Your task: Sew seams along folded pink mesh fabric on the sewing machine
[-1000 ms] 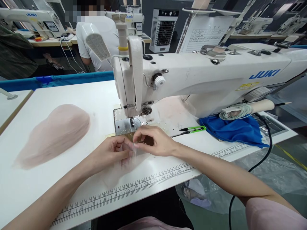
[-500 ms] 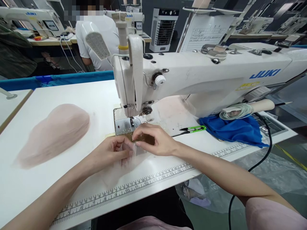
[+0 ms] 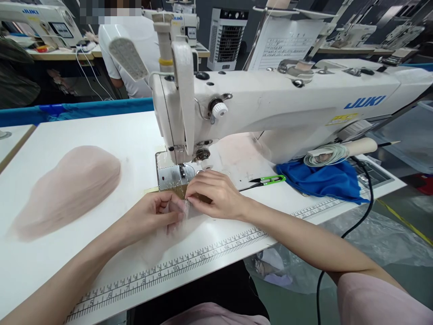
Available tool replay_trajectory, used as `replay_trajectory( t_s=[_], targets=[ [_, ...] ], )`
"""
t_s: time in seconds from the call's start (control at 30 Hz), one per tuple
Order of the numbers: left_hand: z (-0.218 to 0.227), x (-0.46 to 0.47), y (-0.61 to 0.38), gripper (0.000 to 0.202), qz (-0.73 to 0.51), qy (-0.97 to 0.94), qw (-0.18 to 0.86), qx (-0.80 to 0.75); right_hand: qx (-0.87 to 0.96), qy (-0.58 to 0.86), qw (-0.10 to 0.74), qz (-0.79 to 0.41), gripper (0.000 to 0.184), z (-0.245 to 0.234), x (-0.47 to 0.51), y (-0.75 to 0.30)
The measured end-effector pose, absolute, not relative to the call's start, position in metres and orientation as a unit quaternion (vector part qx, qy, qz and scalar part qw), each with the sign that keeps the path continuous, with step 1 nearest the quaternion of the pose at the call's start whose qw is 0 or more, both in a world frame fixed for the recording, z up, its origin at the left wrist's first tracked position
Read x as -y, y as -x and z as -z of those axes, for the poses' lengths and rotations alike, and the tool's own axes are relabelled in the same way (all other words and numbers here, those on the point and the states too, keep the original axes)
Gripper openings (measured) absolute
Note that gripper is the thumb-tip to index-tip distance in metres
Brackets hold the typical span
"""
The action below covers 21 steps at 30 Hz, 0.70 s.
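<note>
In front of the needle plate point(image 3: 169, 177), the left hand point(image 3: 157, 212) pinched sheer fabric point(image 3: 186, 212), the right hand point(image 3: 216, 195) pinched the same piece's edge, and a pink fabric pile point(image 3: 76, 187) lay well to the plate's left.

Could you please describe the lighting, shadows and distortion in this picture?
In the head view, bright light fills the white table, with a soft shadow below the right hand; in the head view, the sheer fabric between it and the left hand looks washed out; in the head view, background machines at upper right appear stretched.
</note>
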<state>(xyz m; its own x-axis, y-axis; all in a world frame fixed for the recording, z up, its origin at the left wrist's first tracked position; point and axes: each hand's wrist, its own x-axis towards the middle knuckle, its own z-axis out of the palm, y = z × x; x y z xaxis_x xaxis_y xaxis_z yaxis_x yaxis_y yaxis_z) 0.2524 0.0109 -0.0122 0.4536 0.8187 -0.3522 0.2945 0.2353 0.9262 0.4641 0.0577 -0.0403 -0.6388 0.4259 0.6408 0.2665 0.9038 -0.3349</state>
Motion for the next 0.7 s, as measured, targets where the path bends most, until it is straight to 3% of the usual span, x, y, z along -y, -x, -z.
replay_trajectory(
  t_s=[0.4, 0.57, 0.7],
  targets=[
    [0.012, -0.012, -0.252, 0.013, -0.215, -0.591, 0.614, -0.477, 0.734, 0.317, 0.297, -0.522, 0.006, 0.033, -0.052, -0.459],
    [0.013, -0.012, -0.253, 0.011, -0.22, -0.587, 0.612, -0.482, 0.691, 0.323, 0.286, -0.58, 0.007, 0.03, -0.053, -0.46],
    [0.015, -0.013, -0.253, 0.013, -0.213, -0.589, 0.61, -0.486, 0.719, 0.313, 0.284, -0.551, 0.009, 0.027, -0.053, -0.462]
  ],
)
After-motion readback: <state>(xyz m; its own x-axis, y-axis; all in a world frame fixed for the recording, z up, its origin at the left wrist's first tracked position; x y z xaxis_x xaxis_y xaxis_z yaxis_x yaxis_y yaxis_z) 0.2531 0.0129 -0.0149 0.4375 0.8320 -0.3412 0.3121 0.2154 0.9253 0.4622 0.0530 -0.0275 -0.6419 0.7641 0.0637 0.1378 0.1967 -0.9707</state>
